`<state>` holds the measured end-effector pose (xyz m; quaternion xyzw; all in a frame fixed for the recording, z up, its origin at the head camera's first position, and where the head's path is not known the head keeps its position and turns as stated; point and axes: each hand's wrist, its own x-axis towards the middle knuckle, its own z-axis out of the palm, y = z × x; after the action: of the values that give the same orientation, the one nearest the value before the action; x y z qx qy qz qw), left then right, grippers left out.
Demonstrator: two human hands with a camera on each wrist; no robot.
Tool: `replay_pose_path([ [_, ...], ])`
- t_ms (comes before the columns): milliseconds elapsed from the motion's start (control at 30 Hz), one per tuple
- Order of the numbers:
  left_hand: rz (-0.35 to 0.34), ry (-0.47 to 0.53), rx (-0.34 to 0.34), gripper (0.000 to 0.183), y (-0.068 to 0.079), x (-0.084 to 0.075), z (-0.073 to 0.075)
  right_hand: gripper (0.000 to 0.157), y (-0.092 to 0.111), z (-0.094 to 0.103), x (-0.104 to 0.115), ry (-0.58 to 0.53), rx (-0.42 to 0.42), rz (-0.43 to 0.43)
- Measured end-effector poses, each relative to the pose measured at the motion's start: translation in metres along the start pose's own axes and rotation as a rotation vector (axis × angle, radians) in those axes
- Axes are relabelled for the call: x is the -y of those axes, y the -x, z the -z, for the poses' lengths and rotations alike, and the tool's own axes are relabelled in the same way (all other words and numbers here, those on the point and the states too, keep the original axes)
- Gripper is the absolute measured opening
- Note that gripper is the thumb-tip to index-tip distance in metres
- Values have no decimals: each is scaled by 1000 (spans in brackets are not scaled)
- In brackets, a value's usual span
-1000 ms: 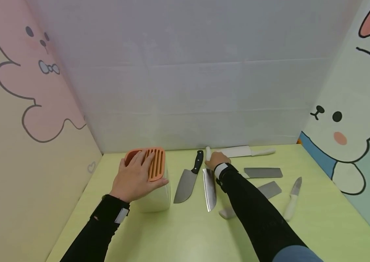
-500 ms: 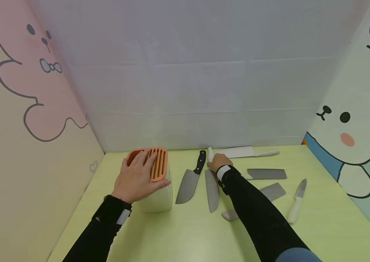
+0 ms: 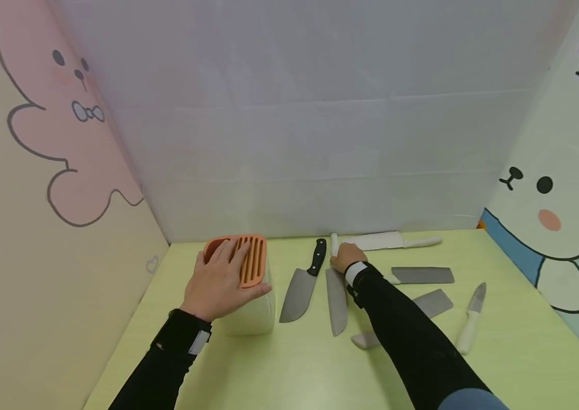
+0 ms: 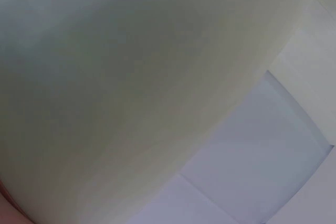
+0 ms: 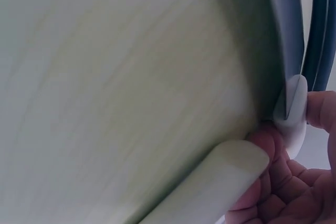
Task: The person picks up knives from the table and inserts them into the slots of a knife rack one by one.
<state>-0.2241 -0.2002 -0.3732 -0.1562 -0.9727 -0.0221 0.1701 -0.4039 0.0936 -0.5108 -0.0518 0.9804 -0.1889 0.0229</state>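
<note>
My left hand (image 3: 222,282) lies over the slotted orange top (image 3: 254,261) of a pale knife holder (image 3: 250,316), fingers stretched across it and thumb along its near side. The holder's pale wall (image 4: 131,103) fills most of the left wrist view, blurred. My right hand (image 3: 349,257) pinches the white handle of a kitchen knife (image 3: 337,302), whose blade points toward me. In the right wrist view, thumb and fingers meet on that white handle (image 5: 294,116). A second pale handle (image 5: 210,182) lies close by the fingers there. Left of this knife lies a black-handled knife (image 3: 299,290).
A white-handled knife (image 3: 378,241) lies along the back wall. To the right are a rectangular-bladed knife (image 3: 422,275), another broad blade (image 3: 432,303) partly under my right forearm, and a small white-handled knife (image 3: 473,316). Cartoon-printed walls enclose the yellow-green table (image 3: 279,376).
The knife in my right hand has turned slightly, its blade going from shiny to dull grey. Both hands otherwise keep their places; the whole view shifts a little.
</note>
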Motion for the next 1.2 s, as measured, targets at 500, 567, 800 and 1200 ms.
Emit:
replay_pose_path([
  [500, -15, 19, -2, 101, -6, 6, -4, 39, 6, 25, -19, -171, -50, 65],
  [567, -19, 27, -9, 100, -6, 7, -5, 39, 11, 34, -21, -260, -50, 61],
  [800, -18, 34, -7, 99, -9, 13, -8, 38, 38, 68, -20, -787, 43, -71],
  [1200, -11, 35, -5, 102, -11, 29, -10, 38, 76, 90, -23, -1387, 137, -109],
])
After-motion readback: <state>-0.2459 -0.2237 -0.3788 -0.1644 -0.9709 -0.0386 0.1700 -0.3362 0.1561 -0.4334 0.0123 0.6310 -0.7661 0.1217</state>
